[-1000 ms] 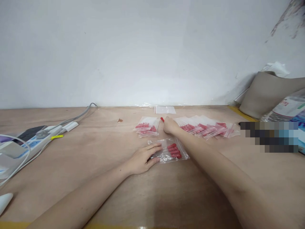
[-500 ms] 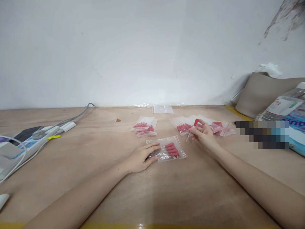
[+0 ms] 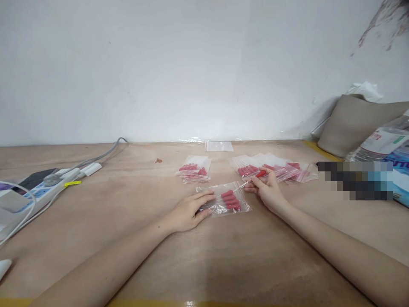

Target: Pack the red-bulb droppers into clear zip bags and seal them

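Note:
A clear zip bag (image 3: 244, 204) lies flat on the table with several red-bulbed droppers (image 3: 230, 200) in it. My left hand (image 3: 191, 209) rests on the bag's left end, fingers stretched out and apart. Between the fingers of my right hand (image 3: 266, 189) is a single dropper (image 3: 260, 174), its red bulb up and to the right. Its thin clear tube points down-left at the bag's right edge, where the zip strip runs. Whether the tip is inside the bag I cannot tell. Behind that hand, more filled bags (image 3: 247, 166) lie overlapped.
A stack of filled bags (image 3: 194, 170) sits left of centre, and a flat bag (image 3: 219, 146) lies by the wall. At left are a power strip (image 3: 41, 194) and cables. A grey-brown container (image 3: 345, 125), a plastic bottle (image 3: 378, 143) and a blue pack (image 3: 401, 185) stand at right.
My right hand has moved down and left with the dropper, tilting it from steep to nearly level, its tube now at the bag's edge. My left hand has stayed put.

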A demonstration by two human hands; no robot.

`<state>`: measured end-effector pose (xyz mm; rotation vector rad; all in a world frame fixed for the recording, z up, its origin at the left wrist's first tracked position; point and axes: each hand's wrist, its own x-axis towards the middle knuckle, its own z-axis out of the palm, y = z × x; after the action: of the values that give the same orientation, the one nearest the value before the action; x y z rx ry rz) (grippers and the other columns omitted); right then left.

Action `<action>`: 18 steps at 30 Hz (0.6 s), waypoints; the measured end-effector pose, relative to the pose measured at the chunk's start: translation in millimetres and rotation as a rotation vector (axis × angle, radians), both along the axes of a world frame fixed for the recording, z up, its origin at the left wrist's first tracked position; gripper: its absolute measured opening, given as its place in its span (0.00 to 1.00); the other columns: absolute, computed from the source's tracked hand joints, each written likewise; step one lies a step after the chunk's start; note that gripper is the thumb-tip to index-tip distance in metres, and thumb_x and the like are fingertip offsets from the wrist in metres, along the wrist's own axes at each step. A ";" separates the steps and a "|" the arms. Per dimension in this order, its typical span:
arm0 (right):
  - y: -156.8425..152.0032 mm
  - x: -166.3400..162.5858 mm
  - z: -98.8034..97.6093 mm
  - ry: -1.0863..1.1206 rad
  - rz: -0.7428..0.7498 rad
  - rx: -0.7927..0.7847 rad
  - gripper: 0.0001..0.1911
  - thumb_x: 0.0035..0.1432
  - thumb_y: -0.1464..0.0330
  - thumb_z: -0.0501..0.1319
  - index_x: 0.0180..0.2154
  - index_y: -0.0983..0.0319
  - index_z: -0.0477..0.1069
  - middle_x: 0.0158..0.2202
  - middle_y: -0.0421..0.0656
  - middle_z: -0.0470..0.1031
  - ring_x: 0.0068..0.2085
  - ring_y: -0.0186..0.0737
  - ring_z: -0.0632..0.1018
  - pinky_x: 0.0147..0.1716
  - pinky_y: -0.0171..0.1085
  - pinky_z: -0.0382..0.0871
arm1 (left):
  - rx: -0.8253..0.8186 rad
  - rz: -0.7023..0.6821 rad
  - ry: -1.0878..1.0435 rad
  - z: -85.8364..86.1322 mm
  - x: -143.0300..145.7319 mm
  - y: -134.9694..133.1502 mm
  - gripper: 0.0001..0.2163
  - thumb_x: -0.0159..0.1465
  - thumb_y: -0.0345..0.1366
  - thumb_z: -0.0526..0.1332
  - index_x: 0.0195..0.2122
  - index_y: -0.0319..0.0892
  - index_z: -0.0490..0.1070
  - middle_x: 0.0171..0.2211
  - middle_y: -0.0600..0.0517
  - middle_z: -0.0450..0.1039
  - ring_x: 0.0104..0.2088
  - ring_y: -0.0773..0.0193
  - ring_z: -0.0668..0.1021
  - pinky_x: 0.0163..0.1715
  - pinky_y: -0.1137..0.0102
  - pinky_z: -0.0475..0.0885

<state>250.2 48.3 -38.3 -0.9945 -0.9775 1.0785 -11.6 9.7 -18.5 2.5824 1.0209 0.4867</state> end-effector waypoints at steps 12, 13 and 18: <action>-8.5 -6.9 1.6 0.018 0.167 -0.040 0.24 0.43 0.59 0.63 0.37 0.55 0.51 0.23 0.32 0.70 0.25 0.34 0.76 0.31 0.39 0.72 | 0.002 -0.017 -0.007 0.7 -0.5 -0.1 0.18 0.65 0.39 0.51 0.56 0.46 0.59 0.59 0.49 0.56 0.56 0.59 0.64 0.55 0.61 0.61; -8.8 -6.4 2.0 0.008 0.156 -0.047 0.23 0.44 0.59 0.63 0.37 0.55 0.51 0.22 0.31 0.70 0.25 0.34 0.76 0.30 0.39 0.72 | 0.002 -0.020 -0.008 0.6 -0.5 0.0 0.18 0.65 0.39 0.51 0.56 0.46 0.59 0.59 0.49 0.56 0.56 0.59 0.64 0.55 0.61 0.61; -7.6 -3.5 1.1 0.015 0.132 -0.059 0.22 0.43 0.58 0.63 0.36 0.55 0.54 0.25 0.33 0.71 0.28 0.35 0.77 0.35 0.42 0.72 | 0.006 -0.017 -0.014 -0.1 -0.5 0.3 0.18 0.65 0.39 0.51 0.56 0.46 0.59 0.59 0.49 0.56 0.56 0.59 0.64 0.55 0.61 0.61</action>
<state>246.7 40.7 -37.2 -0.9793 -1.0150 1.2283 -12.1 10.0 -18.6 2.5871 0.9941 0.5033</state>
